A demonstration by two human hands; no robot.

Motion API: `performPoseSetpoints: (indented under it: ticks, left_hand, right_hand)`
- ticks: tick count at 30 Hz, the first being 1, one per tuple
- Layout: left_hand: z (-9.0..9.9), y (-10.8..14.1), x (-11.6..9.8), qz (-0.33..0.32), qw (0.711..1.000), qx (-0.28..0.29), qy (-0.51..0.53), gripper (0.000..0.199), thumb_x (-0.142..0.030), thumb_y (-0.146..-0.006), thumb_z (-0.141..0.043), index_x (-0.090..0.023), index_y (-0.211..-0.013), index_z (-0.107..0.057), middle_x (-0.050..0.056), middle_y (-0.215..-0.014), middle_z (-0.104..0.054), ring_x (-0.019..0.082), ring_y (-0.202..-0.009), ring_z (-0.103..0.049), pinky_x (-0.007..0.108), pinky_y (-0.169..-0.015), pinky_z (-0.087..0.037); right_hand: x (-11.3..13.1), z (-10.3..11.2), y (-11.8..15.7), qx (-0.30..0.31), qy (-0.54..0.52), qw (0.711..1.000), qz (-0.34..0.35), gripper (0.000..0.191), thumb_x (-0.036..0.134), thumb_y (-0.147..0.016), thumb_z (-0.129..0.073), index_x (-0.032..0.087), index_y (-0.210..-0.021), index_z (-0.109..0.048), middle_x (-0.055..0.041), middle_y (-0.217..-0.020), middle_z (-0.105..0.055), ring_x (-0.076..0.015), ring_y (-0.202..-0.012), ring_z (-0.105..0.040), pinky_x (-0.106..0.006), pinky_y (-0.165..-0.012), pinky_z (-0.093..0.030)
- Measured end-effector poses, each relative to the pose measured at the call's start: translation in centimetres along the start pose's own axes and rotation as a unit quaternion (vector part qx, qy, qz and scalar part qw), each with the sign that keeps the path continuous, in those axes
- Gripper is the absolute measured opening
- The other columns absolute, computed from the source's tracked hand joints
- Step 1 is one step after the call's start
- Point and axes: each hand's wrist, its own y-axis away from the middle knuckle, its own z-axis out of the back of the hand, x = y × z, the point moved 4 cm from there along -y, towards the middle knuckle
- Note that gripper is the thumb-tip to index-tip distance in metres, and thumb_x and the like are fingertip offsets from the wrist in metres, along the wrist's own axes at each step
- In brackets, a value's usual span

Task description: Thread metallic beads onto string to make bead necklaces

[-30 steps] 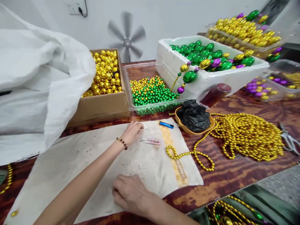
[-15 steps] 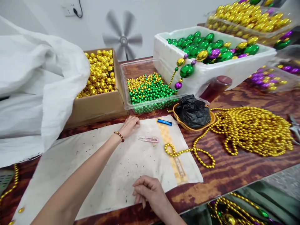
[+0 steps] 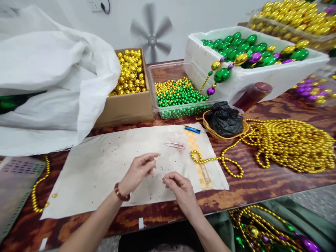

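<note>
Over the white cloth [image 3: 105, 168], my left hand [image 3: 140, 169], with a beaded bracelet [image 3: 122, 192] at the wrist, pinches something small and whitish, too small to name. My right hand [image 3: 181, 190] is closed just to its right, thumb against fingers, and what it holds, if anything, cannot be made out. The two hands are apart. Beyond them lie pink thread snips [image 3: 175, 145] and a blue stick-shaped item [image 3: 192, 130]. A looped end of a gold bead string [image 3: 210, 160] rests on the cloth's right part.
Behind the cloth stand a cardboard box [image 3: 126, 108] of gold beads, a clear tray [image 3: 154, 109] of small beads and a white foam box [image 3: 275, 78]. A basket [image 3: 215, 134] with a black bag and a gold bead pile [image 3: 294, 145] are at right.
My left hand has come back from the cloth's far edge towards my right hand and now pinches something small. My right hand has moved up over the cloth. The view has shifted left.
</note>
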Motion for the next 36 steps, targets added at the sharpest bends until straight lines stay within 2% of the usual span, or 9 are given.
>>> performPoseSetpoints:
  ticks: [2, 4, 7, 10, 15, 23, 36]
  left_hand:
    - [-0.6, 3.5, 1.3, 0.038, 0.996, -0.013, 0.078, 0.039, -0.039, -0.079, -0.072, -0.018, -0.112, -0.071, -0.001, -0.067, -0.056, 0.008, -0.052, -0.045, 0.021, -0.045, -0.033]
    - [-1.0, 5.9, 2.3, 0.063, 0.989, -0.029, 0.134, 0.04, -0.039, -0.077, -0.075, -0.018, -0.111, -0.072, -0.002, -0.064, -0.054, 0.007, -0.05, -0.043, 0.019, -0.042, -0.031]
    - [-1.3, 7.9, 3.0, 0.089, 0.978, -0.044, 0.182, 0.04, -0.04, -0.076, -0.076, -0.018, -0.109, -0.072, -0.003, -0.059, -0.051, 0.006, -0.046, -0.039, 0.017, -0.039, -0.028]
    - [-1.3, 9.0, 3.2, 0.086, 0.974, -0.06, 0.203, 0.039, -0.041, -0.077, -0.076, -0.018, -0.107, -0.072, -0.004, -0.059, -0.049, 0.005, -0.046, -0.039, 0.015, -0.037, -0.024]
    - [-1.2, 10.2, 3.6, 0.063, 0.971, -0.068, 0.219, 0.033, -0.037, -0.077, -0.076, -0.019, -0.103, -0.071, -0.005, -0.061, -0.048, 0.004, -0.046, -0.039, 0.013, -0.036, -0.021]
    - [-1.4, 10.9, 4.0, 0.044, 0.97, -0.078, 0.226, 0.028, -0.035, -0.079, -0.074, -0.018, -0.102, -0.072, -0.006, -0.059, -0.047, 0.004, -0.044, -0.039, 0.013, -0.036, -0.022]
    - [-1.3, 10.7, 3.7, -0.016, 0.984, -0.094, 0.151, 0.02, -0.028, -0.084, -0.067, -0.022, -0.101, -0.076, -0.002, -0.075, -0.056, 0.003, -0.048, -0.045, 0.015, -0.043, -0.031]
  right_hand:
    - [1.0, -0.3, 0.4, -0.002, 0.047, 0.997, 0.053, 0.018, 0.035, -0.087, -0.062, 0.02, -0.077, -0.066, -0.0018, -0.078, -0.062, -0.0168, -0.076, -0.057, -0.028, -0.071, -0.042]
    - [1.7, -0.8, 0.8, -0.003, 0.072, 0.993, 0.093, 0.015, 0.031, -0.088, -0.061, 0.021, -0.078, -0.066, -0.0038, -0.09, -0.063, -0.0188, -0.089, -0.058, -0.03, -0.082, -0.043]
    - [2.1, -1.7, 1.5, -0.002, 0.085, 0.991, 0.106, 0.012, 0.028, -0.088, -0.061, 0.021, -0.079, -0.066, -0.0057, -0.103, -0.063, -0.0206, -0.103, -0.058, -0.032, -0.094, -0.041]
    - [2.2, -2.7, 2.0, 0.017, 0.093, 0.99, 0.107, 0.015, 0.029, -0.09, -0.059, 0.021, -0.078, -0.064, -0.0055, -0.106, -0.063, -0.0202, -0.104, -0.058, -0.032, -0.094, -0.042]
    - [2.5, -3.9, 2.9, 0.025, 0.103, 0.986, 0.126, 0.015, 0.026, -0.092, -0.057, 0.021, -0.079, -0.06, -0.0038, -0.104, -0.066, -0.0186, -0.101, -0.06, -0.03, -0.09, -0.043]
    - [2.4, -4.2, 3.7, 0.01, 0.158, 0.976, 0.152, 0.012, 0.019, -0.091, -0.055, 0.021, -0.08, -0.061, -0.0041, -0.1, -0.069, -0.0206, -0.099, -0.063, -0.034, -0.091, -0.044]
    - [2.9, -4.1, 3.6, 0.003, 0.2, 0.962, 0.183, 0.013, 0.018, -0.09, -0.055, 0.021, -0.079, -0.06, -0.0031, -0.096, -0.071, -0.021, -0.097, -0.064, -0.037, -0.091, -0.042]
